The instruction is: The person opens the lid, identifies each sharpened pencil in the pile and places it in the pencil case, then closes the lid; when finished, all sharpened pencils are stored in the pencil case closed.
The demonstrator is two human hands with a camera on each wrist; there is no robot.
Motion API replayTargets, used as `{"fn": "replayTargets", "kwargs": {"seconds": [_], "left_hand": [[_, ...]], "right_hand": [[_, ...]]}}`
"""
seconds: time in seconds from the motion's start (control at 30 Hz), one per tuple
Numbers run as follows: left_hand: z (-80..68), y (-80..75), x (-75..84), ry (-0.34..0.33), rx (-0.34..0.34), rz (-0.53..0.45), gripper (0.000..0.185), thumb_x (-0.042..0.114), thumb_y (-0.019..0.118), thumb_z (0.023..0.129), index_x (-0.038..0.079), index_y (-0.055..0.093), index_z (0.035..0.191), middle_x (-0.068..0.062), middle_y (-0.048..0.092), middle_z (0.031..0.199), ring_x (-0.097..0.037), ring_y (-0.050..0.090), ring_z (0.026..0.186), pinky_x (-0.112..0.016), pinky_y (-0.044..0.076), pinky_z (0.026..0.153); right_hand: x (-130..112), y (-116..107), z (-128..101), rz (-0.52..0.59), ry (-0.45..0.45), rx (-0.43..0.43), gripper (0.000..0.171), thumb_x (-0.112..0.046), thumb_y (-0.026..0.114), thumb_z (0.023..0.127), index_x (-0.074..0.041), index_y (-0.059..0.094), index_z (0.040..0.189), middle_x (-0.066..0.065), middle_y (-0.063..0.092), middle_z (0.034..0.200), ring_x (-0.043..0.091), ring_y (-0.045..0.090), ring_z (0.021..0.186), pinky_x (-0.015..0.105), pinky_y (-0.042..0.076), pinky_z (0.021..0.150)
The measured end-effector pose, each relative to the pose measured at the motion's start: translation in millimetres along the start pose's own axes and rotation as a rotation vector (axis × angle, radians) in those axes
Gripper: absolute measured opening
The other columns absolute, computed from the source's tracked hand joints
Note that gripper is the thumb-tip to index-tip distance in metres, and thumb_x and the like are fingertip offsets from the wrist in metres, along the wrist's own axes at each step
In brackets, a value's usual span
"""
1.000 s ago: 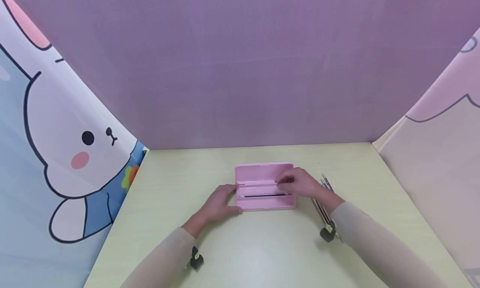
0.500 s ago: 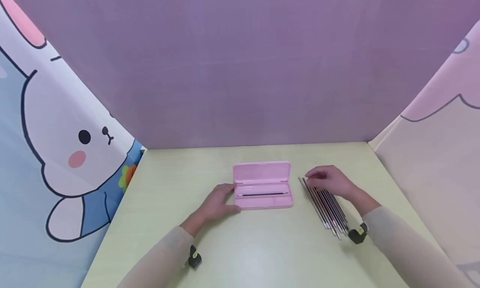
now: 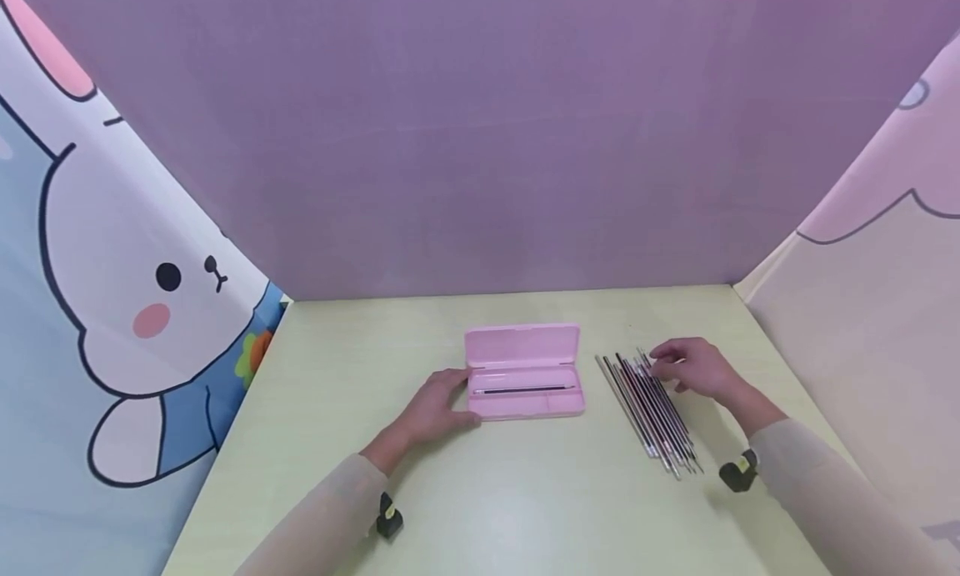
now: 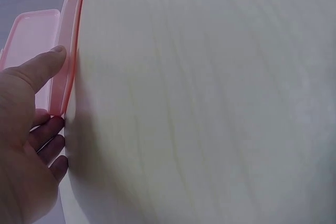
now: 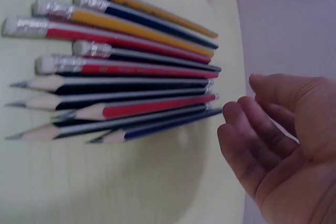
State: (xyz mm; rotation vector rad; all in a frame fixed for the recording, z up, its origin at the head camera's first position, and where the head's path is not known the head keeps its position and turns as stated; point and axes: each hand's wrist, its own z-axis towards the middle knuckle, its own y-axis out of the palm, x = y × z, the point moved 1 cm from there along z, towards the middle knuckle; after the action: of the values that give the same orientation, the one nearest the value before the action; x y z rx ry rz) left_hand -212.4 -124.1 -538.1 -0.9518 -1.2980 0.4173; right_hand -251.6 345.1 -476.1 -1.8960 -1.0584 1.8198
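A pink pencil case (image 3: 523, 405) lies with its lid up and one dark pencil (image 3: 517, 389) in its long compartment. At the case's left end, my left hand (image 3: 431, 407) holds it. The left wrist view has the thumb on the front wall and the other fingers round the end. Just off the far ends of a row of loose pencils (image 5: 131, 69) is my right hand (image 5: 291, 140), its fingers loosely bent with nothing between them. These pencils are red, yellow, black and blue; some have erasers towards the near side, others sharpened points.
The pale wooden table (image 3: 517, 493) carries the case in the middle and the pencils to its right. A purple panel (image 3: 510, 142) rises behind the table. Printed cloths hang at both sides, the left one with a rabbit (image 3: 127, 259).
My right hand has moved from over the case to the right, past the pencils, uncovering the row. The left hand stays at the case's left end.
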Motion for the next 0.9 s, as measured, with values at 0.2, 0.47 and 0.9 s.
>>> {"fn": "replayTargets", "kwargs": {"seconds": [0.2,0.47,0.9], "left_hand": [[-1.2,1.1,1.7,-0.002,0.001,-0.02,0.09,0.042,0.085,0.082,0.011,0.043,0.156,-0.01,0.05,0.155,-0.033,0.043,0.145,-0.055,0.035,0.121],[-1.2,2.4,2.1,-0.003,-0.007,-0.006,0.091,0.044,0.085,0.082,0.013,0.043,0.156,-0.007,0.05,0.156,-0.031,0.042,0.145,-0.052,0.034,0.122],[-5.3,0.1,2.9,0.0,0.001,0.003,0.091,0.044,0.084,0.082,0.014,0.042,0.157,-0.007,0.05,0.156,-0.032,0.042,0.145,-0.055,0.034,0.122]], "right_hand": [[13,-1,-7,0.0,0.079,-0.037,0.042,-0.015,0.068,0.097,0.012,0.061,0.129,0.02,0.073,0.107,0.027,0.071,0.09,0.04,0.064,0.069],[24,0,-12,0.039,0.139,-0.064,0.042,-0.013,0.071,0.094,0.013,0.063,0.126,0.022,0.074,0.109,0.026,0.071,0.091,0.038,0.064,0.069],[37,7,-12,0.044,0.156,-0.049,0.04,-0.011,0.072,0.094,0.01,0.064,0.127,0.021,0.073,0.108,0.022,0.07,0.084,0.036,0.063,0.068]]}}
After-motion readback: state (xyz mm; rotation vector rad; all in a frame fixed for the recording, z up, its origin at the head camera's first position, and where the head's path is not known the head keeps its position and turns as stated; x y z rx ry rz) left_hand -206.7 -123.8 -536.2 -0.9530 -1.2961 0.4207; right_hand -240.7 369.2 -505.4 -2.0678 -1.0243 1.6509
